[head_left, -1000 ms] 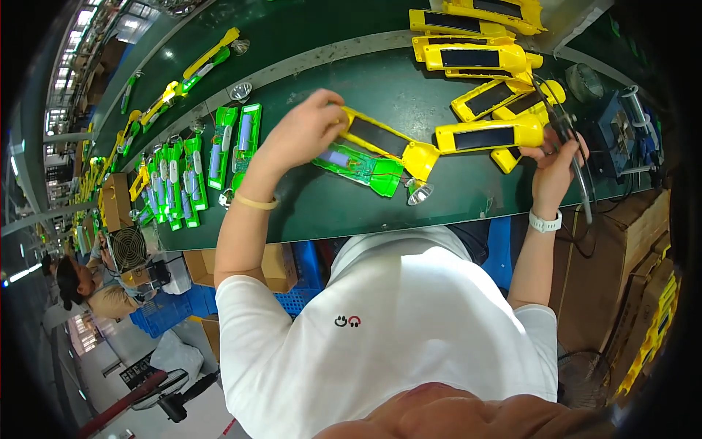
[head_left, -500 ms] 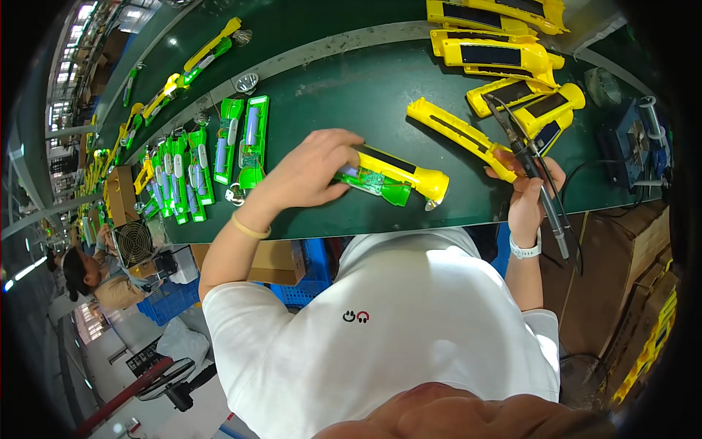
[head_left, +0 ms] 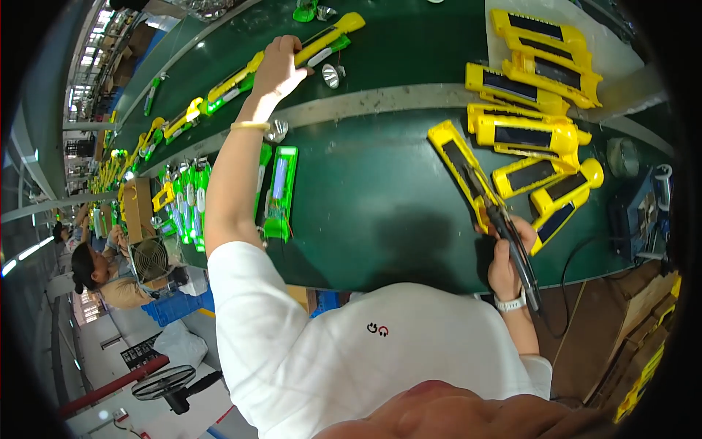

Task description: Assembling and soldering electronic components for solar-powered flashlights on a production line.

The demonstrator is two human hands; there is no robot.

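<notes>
Stretched out to the far side of the green bench, my left hand (head_left: 281, 69) is closed over the near end of a yellow-and-green flashlight (head_left: 330, 34). A silver reflector (head_left: 333, 76) lies beside it. My right hand (head_left: 506, 267) is wrapped round a black soldering iron (head_left: 521, 260), its tip pointing away from me. Against that hand leans a yellow flashlight shell (head_left: 447, 140) with a dark strip along it; the fingers hide its near end, so whether they grip it too I cannot make out. A green shell with a battery (head_left: 280, 186) lies right of my left forearm.
Yellow shells with dark panels (head_left: 523, 137) are piled at the right. The blue soldering station (head_left: 632, 219) and its cable stand beyond them. Several green shells (head_left: 191, 201) sit at the left, near a fan (head_left: 151, 258) and a co-worker (head_left: 110, 271). A metal rail (head_left: 409, 96) crosses the bench.
My left hand has carried the yellow-and-green flashlight from the near edge to the row beyond the rail. My right hand keeps the soldering iron, now lying along the yellow shell.
</notes>
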